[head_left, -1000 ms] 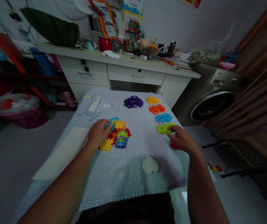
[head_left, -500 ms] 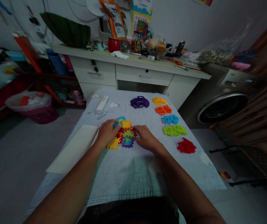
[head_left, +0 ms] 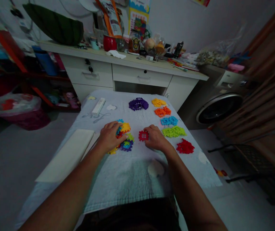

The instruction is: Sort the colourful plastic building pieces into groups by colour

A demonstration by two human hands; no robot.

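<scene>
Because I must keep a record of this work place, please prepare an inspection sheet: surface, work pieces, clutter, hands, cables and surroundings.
Surface: cloth-covered table, the cloth pale and wrinkled.
Work pieces: mixed heap of toothed pieces; red square piece apart from it; purple pile, yellow pile, orange pile, blue pile, green pile, red pile.
Clutter: long white block; white panel.
Left hand: over part of the mixed heap; grip unclear.
Right hand: fingers at the red square piece's right edge; firmness of grip unclear.
Cables: thin cable along the wall, upper left.
Surroundings: crowded white desk; washing machine; lined bin.
</scene>
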